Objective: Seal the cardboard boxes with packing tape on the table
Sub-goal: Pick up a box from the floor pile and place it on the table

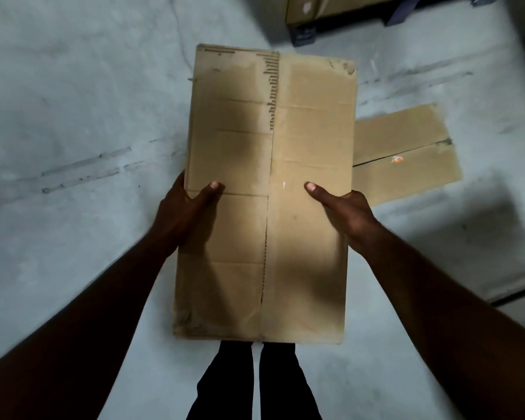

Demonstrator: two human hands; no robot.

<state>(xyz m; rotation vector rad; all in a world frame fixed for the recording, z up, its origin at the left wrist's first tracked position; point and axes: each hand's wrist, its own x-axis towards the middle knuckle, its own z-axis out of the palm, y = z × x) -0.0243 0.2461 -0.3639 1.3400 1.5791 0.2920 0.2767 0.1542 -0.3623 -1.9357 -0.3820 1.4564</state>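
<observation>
a flattened cardboard box (270, 192) is held up in front of the person, its long side running away from the camera, above a grey concrete floor (73, 116). it sits in mid-air between both hands and does not touch the floor. a seam runs down its middle, with rows of small printed marks beside the seam near the far end, and faint crease lines cross it from side to side. its far right corner looks scuffed.

the left hand (182, 216) grips the box's left edge about halfway along, thumb laid flat on the top face. the right hand (350, 216) grips the right edge at the same height, thumb also on top and pointing inward. on both hands the fingers go under the cardboard and are hidden, so the box is pinched between thumb above and fingers below; how far the fingers reach underneath cannot be told.

a second flat box (406, 153) lies on the floor to the right, partly covered by the held one, with a dark slit along its middle and a small orange mark (396, 160) near it. at the top edge, more cardboard cartons (315, 7) stand on a dark blue base (303, 36), blurred. below the held box the person's legs (255, 386) in dark trousers show.
</observation>
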